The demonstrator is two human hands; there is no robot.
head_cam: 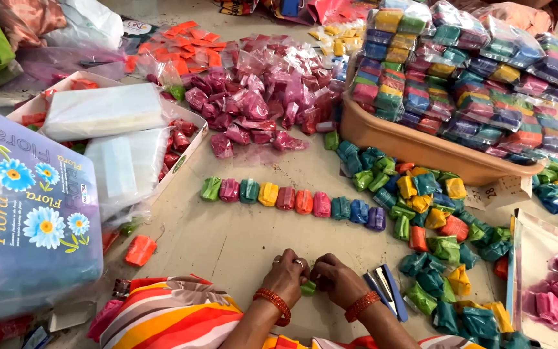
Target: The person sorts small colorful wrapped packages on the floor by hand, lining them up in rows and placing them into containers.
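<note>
Where the two hands meet low in the head view, a small green powder packet [308,288] sits pinched between the fingertips of the left hand [287,276] and the right hand [336,279], just above the floor. Packet: bright green, glossy clear plastic, mostly hidden by fingers. Adjacent: blue stapler [385,291] just right of the right hand; row of coloured packets [295,199] beyond.

Both hands [311,279] pinched together, low
</note>
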